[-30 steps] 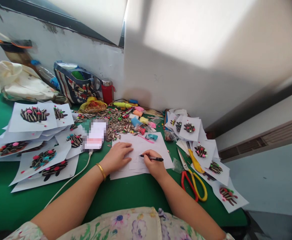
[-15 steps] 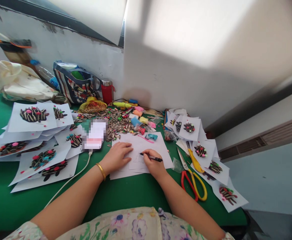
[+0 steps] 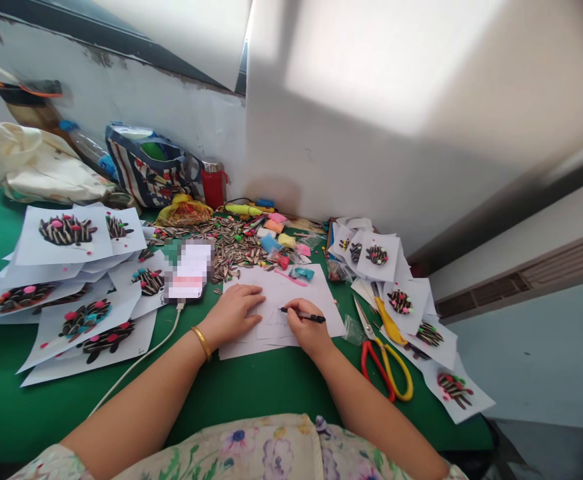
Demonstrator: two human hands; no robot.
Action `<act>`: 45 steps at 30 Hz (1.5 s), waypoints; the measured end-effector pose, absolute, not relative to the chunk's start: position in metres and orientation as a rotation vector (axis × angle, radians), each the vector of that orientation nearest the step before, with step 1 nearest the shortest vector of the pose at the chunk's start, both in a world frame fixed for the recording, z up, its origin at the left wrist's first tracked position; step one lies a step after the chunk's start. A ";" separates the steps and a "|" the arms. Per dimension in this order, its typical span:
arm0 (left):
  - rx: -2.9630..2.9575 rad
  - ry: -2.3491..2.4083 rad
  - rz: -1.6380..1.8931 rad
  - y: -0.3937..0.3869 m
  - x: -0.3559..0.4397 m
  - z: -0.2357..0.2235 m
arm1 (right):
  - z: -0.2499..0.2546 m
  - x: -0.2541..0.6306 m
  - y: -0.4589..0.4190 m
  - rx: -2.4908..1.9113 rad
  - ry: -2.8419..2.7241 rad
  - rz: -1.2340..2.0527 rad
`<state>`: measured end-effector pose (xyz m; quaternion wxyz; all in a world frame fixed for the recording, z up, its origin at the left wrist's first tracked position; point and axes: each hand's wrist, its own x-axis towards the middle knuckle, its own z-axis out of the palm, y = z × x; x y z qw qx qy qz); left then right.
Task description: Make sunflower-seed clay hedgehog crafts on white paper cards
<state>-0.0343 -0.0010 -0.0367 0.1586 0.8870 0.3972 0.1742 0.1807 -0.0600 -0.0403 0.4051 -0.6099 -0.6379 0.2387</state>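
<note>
My right hand (image 3: 310, 328) grips a black pen (image 3: 313, 318), its tip on a sheet of white paper (image 3: 266, 335). Thin drawn lines show on the sheet just left of the tip. Flat across the left side of the paper lies my left hand (image 3: 236, 312), fingers stretched out and holding nothing. More white paper (image 3: 324, 293) lies underneath. A pink strip (image 3: 291, 278) and a small blue-green packet (image 3: 302, 273) rest at its top edge.
A heap of striped sunflower seeds (image 3: 236, 243) lies beyond the paper, near colored clay packets (image 3: 274, 243). A phone (image 3: 191, 270) with a white cable is left. Seed-decorated sheets (image 3: 66, 250) pile at left and right. Red-and-yellow-handled scissors (image 3: 378, 353) and a yellow-handled tool (image 3: 390, 321) lie right.
The pen tip has shifted very slightly, and the drawn lines reach a little further left. My left hand stays in place on the paper.
</note>
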 end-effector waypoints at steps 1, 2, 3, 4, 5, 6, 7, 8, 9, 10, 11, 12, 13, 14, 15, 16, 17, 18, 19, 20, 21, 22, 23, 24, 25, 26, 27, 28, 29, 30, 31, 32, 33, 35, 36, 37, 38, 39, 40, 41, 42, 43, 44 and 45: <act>2.535 1.138 0.496 -0.001 -0.034 -0.036 | -0.041 0.181 -0.060 -1.541 -1.608 0.597; 2.534 1.141 0.495 -0.001 -0.034 -0.036 | -0.041 0.181 -0.060 -1.542 -1.603 0.594; 2.534 1.140 0.494 -0.001 -0.034 -0.036 | -0.041 0.181 -0.060 -1.541 -1.597 0.595; 2.533 1.139 0.496 -0.001 -0.035 -0.036 | -0.041 0.182 -0.060 -1.540 -1.592 0.599; 2.532 1.137 0.498 -0.001 -0.035 -0.036 | -0.041 0.182 -0.060 -1.539 -1.584 0.603; 2.531 1.133 0.500 -0.001 -0.035 -0.036 | -0.041 0.182 -0.060 -1.538 -1.576 0.605; 2.529 1.132 0.501 -0.001 -0.035 -0.036 | -0.041 0.183 -0.060 -1.539 -1.568 0.604; 2.527 1.130 0.502 -0.001 -0.035 -0.036 | -0.041 0.183 -0.060 -1.542 -1.563 0.602; 2.525 1.129 0.504 -0.001 -0.035 -0.036 | -0.041 0.183 -0.061 -1.547 -1.561 0.600; 2.523 1.127 0.507 -0.001 -0.035 -0.036 | -0.040 0.183 -0.061 -1.551 -1.563 0.600; 2.520 1.124 0.513 -0.001 -0.035 -0.036 | -0.040 0.183 -0.061 -1.554 -1.568 0.601; 2.517 1.122 0.520 -0.001 -0.035 -0.037 | -0.040 0.183 -0.061 -1.556 -1.573 0.602; 2.513 1.118 0.529 -0.001 -0.035 -0.037 | -0.039 0.182 -0.061 -1.555 -1.580 0.602; 2.510 1.114 0.535 -0.001 -0.036 -0.037 | -0.039 0.182 -0.061 -1.551 -1.588 0.601; 2.508 1.113 0.538 -0.001 -0.036 -0.037 | -0.038 0.182 -0.062 -1.547 -1.596 0.600; 2.508 1.115 0.535 -0.001 -0.036 -0.037 | -0.038 0.181 -0.062 -1.543 -1.604 0.597; 2.509 1.117 0.531 -0.001 -0.036 -0.037 | -0.038 0.181 -0.062 -1.543 -1.610 0.593; 2.512 1.120 0.525 -0.001 -0.036 -0.037 | -0.037 0.181 -0.062 -1.544 -1.611 0.591; 2.514 1.123 0.519 -0.001 -0.036 -0.036 | -0.038 0.181 -0.062 -1.548 -1.609 0.590; 2.516 1.124 0.515 -0.001 -0.036 -0.036 | -0.038 0.181 -0.062 -1.553 -1.603 0.592; 2.517 1.125 0.512 -0.001 -0.036 -0.036 | -0.038 0.181 -0.062 -1.557 -1.596 0.595; 2.517 1.125 0.511 -0.001 -0.035 -0.035 | -0.039 0.182 -0.062 -1.558 -1.591 0.603; 2.517 1.125 0.510 -0.001 -0.035 -0.035 | -0.039 0.182 -0.061 -1.557 -1.588 0.610; 2.518 1.125 0.510 -0.001 -0.035 -0.035 | -0.039 0.182 -0.061 -1.554 -1.584 0.614; 2.520 1.123 0.509 -0.001 -0.035 -0.035 | -0.039 0.183 -0.061 -1.552 -1.580 0.612; 2.523 1.122 0.508 -0.001 -0.035 -0.035 | -0.039 0.183 -0.061 -1.548 -1.575 0.606; 2.526 1.122 0.507 -0.001 -0.035 -0.035 | -0.039 0.183 -0.062 -1.544 -1.572 0.595; 2.529 1.122 0.506 -0.001 -0.035 -0.036 | -0.039 0.183 -0.062 -1.540 -1.569 0.584; 2.529 1.123 0.507 -0.001 -0.035 -0.036 | -0.039 0.183 -0.062 -1.537 -1.570 0.575; 2.528 1.122 0.509 -0.001 -0.035 -0.036 | -0.039 0.183 -0.062 -1.535 -1.576 0.571; 2.527 1.121 0.510 -0.001 -0.035 -0.036 | -0.039 0.183 -0.061 -1.534 -1.583 0.570; 2.526 1.120 0.512 -0.001 -0.035 -0.036 | -0.039 0.183 -0.061 -1.535 -1.591 0.570; 2.525 1.118 0.512 -0.001 -0.035 -0.036 | -0.039 0.183 -0.061 -1.538 -1.599 0.570; 2.520 1.119 0.514 -0.001 -0.035 -0.035 | -0.040 0.182 -0.060 -1.543 -1.613 0.569; 2.517 1.120 0.516 -0.001 -0.035 -0.035 | -0.040 0.182 -0.060 -1.545 -1.619 0.568; 2.512 1.122 0.518 -0.001 -0.035 -0.036 | -0.040 0.182 -0.060 -1.546 -1.621 0.566; 2.508 1.123 0.522 -0.001 -0.035 -0.036 | -0.041 0.182 -0.060 -1.547 -1.620 0.565; 2.506 1.122 0.526 -0.001 -0.035 -0.036 | -0.041 0.182 -0.060 -1.548 -1.616 0.563; 2.506 1.121 0.530 -0.001 -0.035 -0.036 | -0.041 0.182 -0.060 -1.549 -1.611 0.563; 2.507 1.120 0.530 -0.001 -0.035 -0.036 | -0.040 0.182 -0.060 -1.551 -1.605 0.567; 2.510 1.118 0.530 -0.001 -0.035 -0.036 | -0.040 0.182 -0.060 -1.553 -1.600 0.572; 2.512 1.116 0.529 -0.001 -0.035 -0.036 | -0.040 0.183 -0.061 -1.556 -1.594 0.577; 2.515 1.116 0.525 -0.001 -0.035 -0.036 | -0.040 0.183 -0.061 -1.558 -1.590 0.580; 2.517 1.118 0.519 -0.001 -0.035 -0.035 | -0.039 0.183 -0.061 -1.560 -1.588 0.582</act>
